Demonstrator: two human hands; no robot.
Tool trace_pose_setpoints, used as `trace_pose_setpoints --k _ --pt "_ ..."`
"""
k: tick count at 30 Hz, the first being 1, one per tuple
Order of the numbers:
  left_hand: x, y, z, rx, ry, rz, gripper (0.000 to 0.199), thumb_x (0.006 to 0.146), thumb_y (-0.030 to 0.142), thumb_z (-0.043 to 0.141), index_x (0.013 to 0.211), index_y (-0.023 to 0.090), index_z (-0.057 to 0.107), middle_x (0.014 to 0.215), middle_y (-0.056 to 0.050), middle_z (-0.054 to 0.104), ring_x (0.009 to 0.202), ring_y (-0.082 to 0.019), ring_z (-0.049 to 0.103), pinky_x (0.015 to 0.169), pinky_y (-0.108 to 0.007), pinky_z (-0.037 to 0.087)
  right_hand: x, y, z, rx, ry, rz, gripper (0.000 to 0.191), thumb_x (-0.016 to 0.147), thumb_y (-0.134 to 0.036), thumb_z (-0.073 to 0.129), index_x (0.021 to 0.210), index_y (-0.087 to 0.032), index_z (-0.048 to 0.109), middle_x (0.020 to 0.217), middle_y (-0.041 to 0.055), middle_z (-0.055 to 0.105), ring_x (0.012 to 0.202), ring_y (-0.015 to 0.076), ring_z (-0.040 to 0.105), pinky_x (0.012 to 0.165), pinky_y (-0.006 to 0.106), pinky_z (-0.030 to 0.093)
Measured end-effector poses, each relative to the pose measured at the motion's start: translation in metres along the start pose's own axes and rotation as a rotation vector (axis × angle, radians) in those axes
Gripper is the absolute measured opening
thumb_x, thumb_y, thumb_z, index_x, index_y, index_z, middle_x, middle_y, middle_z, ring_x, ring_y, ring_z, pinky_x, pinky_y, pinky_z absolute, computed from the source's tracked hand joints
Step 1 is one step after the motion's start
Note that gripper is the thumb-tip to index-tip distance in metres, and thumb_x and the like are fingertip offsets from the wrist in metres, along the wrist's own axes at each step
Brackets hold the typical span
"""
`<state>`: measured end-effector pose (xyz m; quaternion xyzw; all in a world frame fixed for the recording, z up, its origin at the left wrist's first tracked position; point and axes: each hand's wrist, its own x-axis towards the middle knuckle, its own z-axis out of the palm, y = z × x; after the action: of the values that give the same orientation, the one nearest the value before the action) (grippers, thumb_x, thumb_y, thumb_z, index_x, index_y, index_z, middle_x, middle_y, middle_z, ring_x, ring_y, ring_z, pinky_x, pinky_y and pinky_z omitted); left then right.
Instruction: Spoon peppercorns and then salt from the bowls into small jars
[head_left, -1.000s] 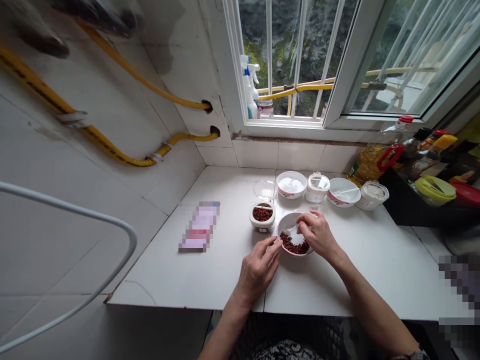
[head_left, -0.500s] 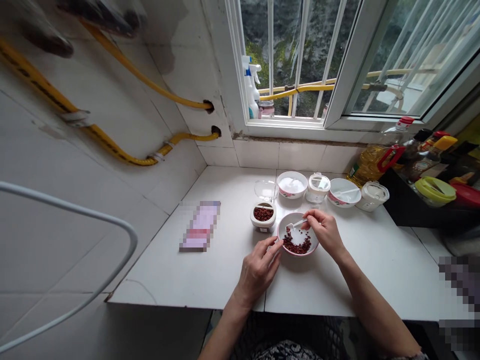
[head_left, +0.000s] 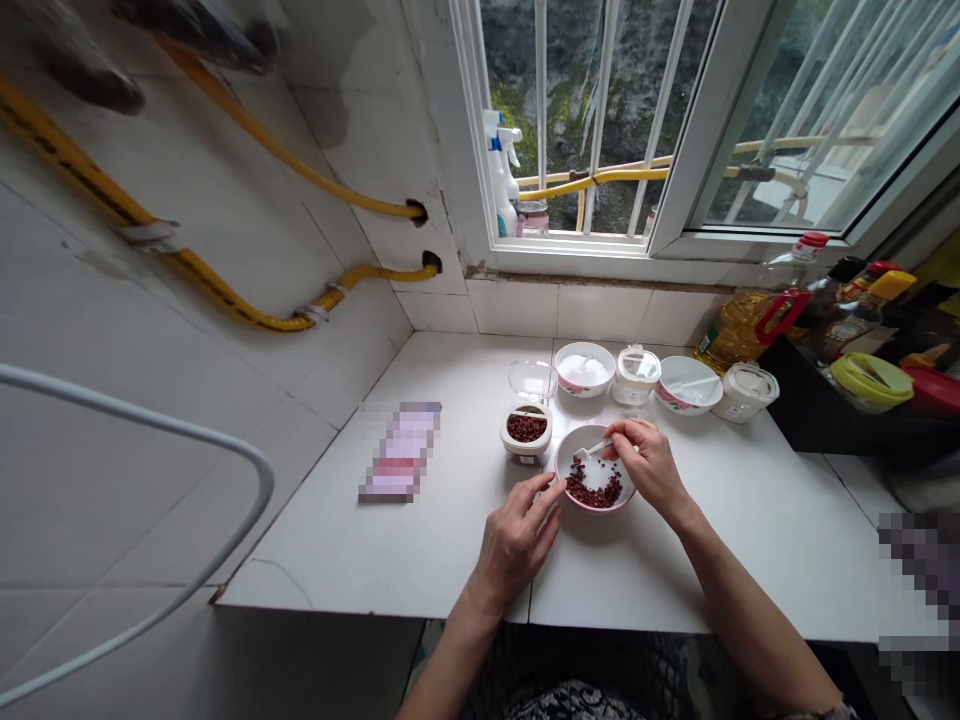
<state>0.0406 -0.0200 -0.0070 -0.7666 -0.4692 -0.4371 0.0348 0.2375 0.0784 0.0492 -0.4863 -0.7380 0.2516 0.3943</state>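
Observation:
A white bowl with a pink rim (head_left: 597,505) holds dark red peppercorn-like bits (head_left: 592,492). My right hand (head_left: 646,462) pinches the handle of a small white spoon (head_left: 596,448), whose tip is inside the bowl among the bits. At the bowl's left side, my left hand (head_left: 521,530) touches the rim with its fingertips, fingers apart and nothing held. Just behind that hand stands a jar (head_left: 526,437) of the same red bits, its clear lid (head_left: 532,378) flipped up.
Behind stand a bowl of white grains (head_left: 584,371), a lidded jar (head_left: 635,375), a bowl with a white spoon (head_left: 688,386) and another jar (head_left: 745,391). An oil bottle (head_left: 739,320) and sauce bottles are at the right. A blurred purple item (head_left: 401,452) lies left.

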Motion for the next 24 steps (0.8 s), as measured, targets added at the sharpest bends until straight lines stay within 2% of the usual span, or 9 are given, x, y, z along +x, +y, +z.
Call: trace_pose_setpoints --k 6,11,13,19,24 --pt "0.000 0.000 0.000 0.004 -0.005 0.001 0.036 0.095 0.012 0.049 0.129 0.021 0.056 0.115 -0.011 0.066 0.103 -0.020 0.067 0.086 -0.031 0.059 0.000 -0.003 -0.002 0.032 0.006 0.033 0.017 0.082 -0.024 0.048 0.072 -0.025 0.062 0.056 -0.0012 0.071 0.066 0.0214 0.067 0.094 0.041 0.045" --pt "0.000 0.000 -0.001 0.005 -0.005 0.000 0.036 0.095 0.012 0.050 0.129 0.021 0.056 0.115 -0.011 0.066 0.103 -0.020 0.067 0.086 -0.031 0.059 0.001 -0.006 -0.004 0.280 -0.032 0.199 0.015 0.079 -0.030 0.052 0.073 -0.023 0.063 0.057 0.0006 0.071 0.058 0.0201 0.067 0.070 0.035 0.053" --pt "0.001 0.000 -0.001 0.005 -0.007 0.002 0.036 0.095 0.012 0.050 0.129 0.021 0.056 0.115 -0.011 0.066 0.103 -0.020 0.067 0.086 -0.030 0.059 0.001 -0.005 -0.004 0.364 -0.042 0.253 0.015 0.078 -0.032 0.055 0.073 -0.021 0.064 0.057 0.0009 0.070 0.057 0.0200 0.067 0.065 0.033 0.053" --pt "0.001 0.000 -0.001 0.007 0.001 0.007 0.034 0.095 0.012 0.050 0.127 0.019 0.057 0.115 -0.011 0.066 0.102 -0.020 0.067 0.085 -0.030 0.059 0.005 -0.004 -0.007 0.527 -0.028 0.315 0.020 0.075 -0.039 0.061 0.076 -0.020 0.065 0.058 0.0014 0.071 0.057 0.0187 0.067 0.068 0.034 0.055" --pt "0.000 0.000 0.000 0.005 -0.002 0.005 0.033 0.096 0.012 0.050 0.127 0.019 0.057 0.115 -0.011 0.066 0.102 -0.021 0.067 0.085 -0.031 0.059 0.006 -0.020 0.003 0.542 0.029 0.213 0.025 0.084 -0.043 0.059 0.088 -0.019 0.064 0.073 0.0057 0.076 0.070 0.0204 0.072 0.075 0.036 0.056"
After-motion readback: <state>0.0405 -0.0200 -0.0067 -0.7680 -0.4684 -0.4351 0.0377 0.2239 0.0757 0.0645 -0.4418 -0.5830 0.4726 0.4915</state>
